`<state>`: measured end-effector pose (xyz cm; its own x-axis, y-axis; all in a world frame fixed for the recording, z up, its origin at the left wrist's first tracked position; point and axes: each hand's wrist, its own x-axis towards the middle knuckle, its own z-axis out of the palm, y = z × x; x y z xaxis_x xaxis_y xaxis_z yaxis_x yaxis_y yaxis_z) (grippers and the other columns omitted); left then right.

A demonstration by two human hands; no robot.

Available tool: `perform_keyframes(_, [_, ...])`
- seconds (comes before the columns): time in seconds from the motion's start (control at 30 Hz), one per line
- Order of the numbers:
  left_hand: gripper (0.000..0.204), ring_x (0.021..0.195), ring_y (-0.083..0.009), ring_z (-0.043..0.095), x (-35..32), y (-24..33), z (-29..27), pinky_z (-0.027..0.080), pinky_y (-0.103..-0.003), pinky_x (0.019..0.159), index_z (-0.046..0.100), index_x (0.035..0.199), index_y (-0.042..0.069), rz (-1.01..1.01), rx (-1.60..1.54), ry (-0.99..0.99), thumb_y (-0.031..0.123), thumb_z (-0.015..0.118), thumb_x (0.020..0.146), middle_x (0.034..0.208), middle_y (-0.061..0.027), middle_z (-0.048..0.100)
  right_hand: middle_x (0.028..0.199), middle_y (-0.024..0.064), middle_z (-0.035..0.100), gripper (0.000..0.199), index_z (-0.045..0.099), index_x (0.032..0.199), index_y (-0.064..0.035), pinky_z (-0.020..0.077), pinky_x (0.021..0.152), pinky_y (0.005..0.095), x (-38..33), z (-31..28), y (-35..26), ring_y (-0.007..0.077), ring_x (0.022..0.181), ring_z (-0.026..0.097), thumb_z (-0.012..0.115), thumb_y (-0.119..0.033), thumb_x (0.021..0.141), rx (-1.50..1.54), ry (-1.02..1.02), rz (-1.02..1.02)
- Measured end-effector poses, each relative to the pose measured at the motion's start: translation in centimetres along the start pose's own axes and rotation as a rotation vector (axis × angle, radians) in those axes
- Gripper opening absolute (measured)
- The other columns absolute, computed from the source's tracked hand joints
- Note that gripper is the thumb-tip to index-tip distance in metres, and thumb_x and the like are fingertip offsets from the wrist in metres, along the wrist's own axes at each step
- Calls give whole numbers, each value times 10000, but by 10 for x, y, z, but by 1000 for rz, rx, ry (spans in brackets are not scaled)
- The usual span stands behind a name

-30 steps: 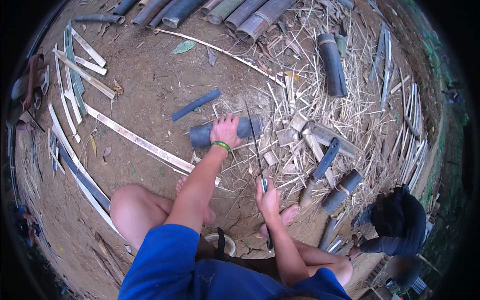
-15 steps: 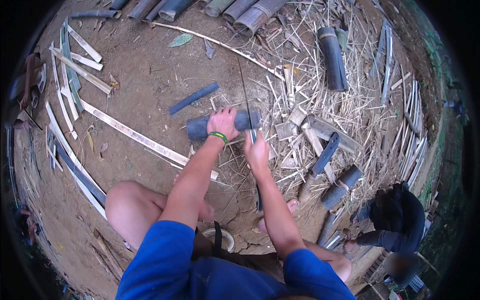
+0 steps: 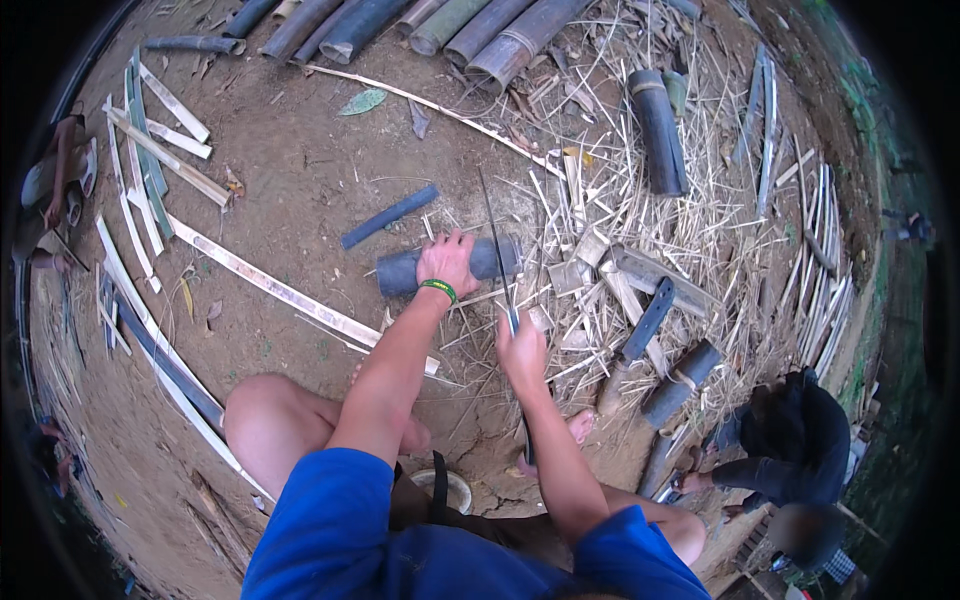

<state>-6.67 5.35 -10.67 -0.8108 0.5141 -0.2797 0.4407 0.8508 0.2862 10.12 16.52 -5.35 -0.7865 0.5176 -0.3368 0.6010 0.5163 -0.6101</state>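
Observation:
A short, dark bamboo tube (image 3: pixel 399 274) lies crosswise on the ground before me. My left hand (image 3: pixel 448 268), with a green and yellow band at the wrist, wraps over its middle and presses it down. In my right hand (image 3: pixel 522 348) is the handle of a handsaw (image 3: pixel 497 235), its thin blade seen almost edge-on. The blade crosses the tube near the right end and points away from me. How deep it sits in the bamboo is hidden. Just beyond the tube lies a narrow, dark bamboo piece (image 3: pixel 390 216).
Bamboo splints and shavings (image 3: pixel 610 210) litter the ground on the right. A large knife (image 3: pixel 648 322) with a wooden handle and a bamboo section (image 3: pixel 682 383) lie there. Long strips (image 3: pixel 270 278) lie leftward, thick bamboo poles (image 3: pixel 520 45) at the back. A co-worker (image 3: pixel 790 440) crouches at right.
My right hand has drawn back toward me with the saw, whose blade still crosses the tube. My left hand stays on the bamboo. The view has shifted slightly.

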Motion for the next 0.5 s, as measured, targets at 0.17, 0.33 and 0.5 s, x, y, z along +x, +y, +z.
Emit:
perform_keyframes(0.17, [719,1154,-321,644,3,-2,11,566,-486,938,609,1205,113,0,53,55,397,896,610,1191,-114,622,812,331,681,309,675,1006,44,549,685,564,1,-7,-5,539,814,681,649,-263,996,56,57,-116])
perform_keyframes(0.33, [668,1150,-321,642,0,5,0,520,-471,1005,612,1196,127,-18,-29,12,401,890,654,1172,-107,621,814,330,679,336,677,1057,49,536,718,586,29,-2,-10,536,831,678,628,-279,1002,-65,-12,-47])
perform_keyframes(0.5, [692,1110,-325,639,-5,4,7,509,-479,975,604,1213,121,-28,50,59,359,883,626,1163,-106,612,838,332,688,398,677,1115,54,543,711,579,-17,-15,15,530,827,681,637,-325,1002,-43,-6,-44])
